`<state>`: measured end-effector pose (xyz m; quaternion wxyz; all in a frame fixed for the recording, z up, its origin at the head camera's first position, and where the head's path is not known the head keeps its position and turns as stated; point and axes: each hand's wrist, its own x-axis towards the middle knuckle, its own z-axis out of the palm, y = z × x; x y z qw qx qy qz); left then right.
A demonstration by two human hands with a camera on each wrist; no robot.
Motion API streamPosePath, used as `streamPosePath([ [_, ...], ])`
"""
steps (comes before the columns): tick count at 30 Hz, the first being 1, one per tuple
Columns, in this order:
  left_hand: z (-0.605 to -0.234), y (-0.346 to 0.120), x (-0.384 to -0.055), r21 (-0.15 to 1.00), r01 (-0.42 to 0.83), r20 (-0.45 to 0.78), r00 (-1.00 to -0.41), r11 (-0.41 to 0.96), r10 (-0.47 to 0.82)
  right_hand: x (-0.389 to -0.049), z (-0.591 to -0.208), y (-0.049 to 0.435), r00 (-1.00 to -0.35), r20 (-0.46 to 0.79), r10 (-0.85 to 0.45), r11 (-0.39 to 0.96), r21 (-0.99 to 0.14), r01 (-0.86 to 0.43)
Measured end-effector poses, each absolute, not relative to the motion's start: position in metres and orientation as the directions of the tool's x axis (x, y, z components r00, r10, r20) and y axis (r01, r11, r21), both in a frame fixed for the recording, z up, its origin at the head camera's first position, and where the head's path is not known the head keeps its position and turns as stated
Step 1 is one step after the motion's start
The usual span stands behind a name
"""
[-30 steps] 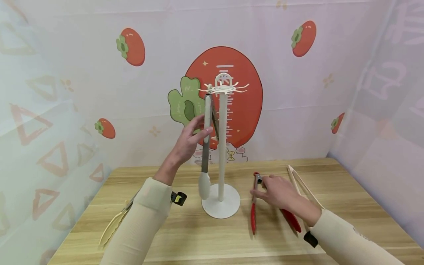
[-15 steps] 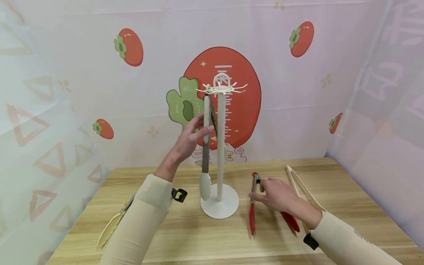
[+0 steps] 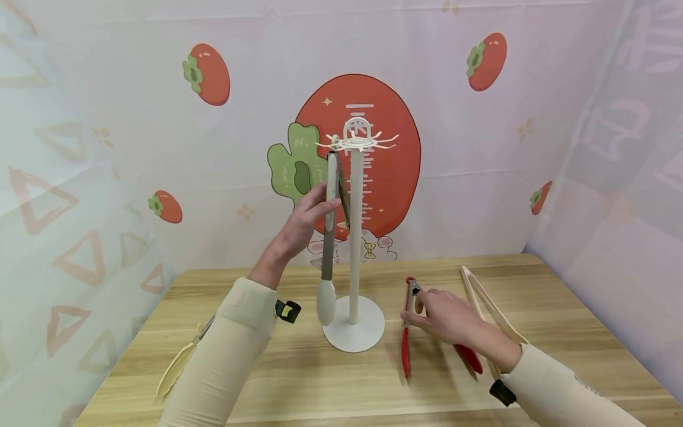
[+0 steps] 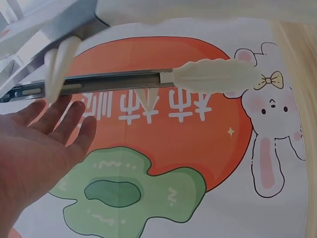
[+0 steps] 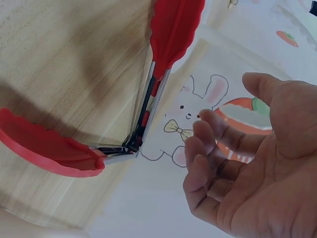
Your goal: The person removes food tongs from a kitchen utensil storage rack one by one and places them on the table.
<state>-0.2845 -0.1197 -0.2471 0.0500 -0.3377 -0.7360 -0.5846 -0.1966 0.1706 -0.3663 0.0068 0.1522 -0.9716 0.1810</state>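
Observation:
A white stand [image 3: 354, 237] with a ring of hooks at its top rises from the middle of the table. Grey and white tongs [image 3: 327, 255] hang along its left side, top end at a hook and arms spread. Beside them is my left hand [image 3: 299, 228], thumb overlapping the near arm; the left wrist view shows its fingers [image 4: 59, 119] loosely extended, tips close to the far arm. My right hand [image 3: 448, 317] hovers over red-tipped tongs [image 3: 406, 353] lying spread on the table. In the right wrist view its fingers are loosely bent, apart from those tongs.
Plain beige tongs [image 3: 472, 290] lie behind and right of my right hand. At the left, tongs with a pale yellow end [image 3: 176, 370] are partly hidden by my left sleeve. Printed fabric walls [image 3: 240, 148] enclose the table's back and sides.
The lower end of the grey and white tongs has swung slightly left, away from the pole. My left hand has shifted a little with it. The right hand stays nearly in place over the red-tipped tongs.

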Motion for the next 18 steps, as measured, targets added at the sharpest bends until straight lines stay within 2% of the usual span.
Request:
streamPosePath([
  [6, -0.2431, -0.1218, -0.2829, 0.824, 0.561, 0.471, -0.757, 0.081, 0.452, -0.1981, -0.3675, 0.1691, -0.940, 0.097, -0.327, 0.859, -0.383, -0.339],
  [18, -0.2404, -0.1238, -0.2802, 0.840, 0.536, 0.447, -0.774, 0.087, 0.449, -0.1941, -0.3658, 0.1674, -0.918, 0.143, -0.370, 0.830, -0.394, -0.396],
])
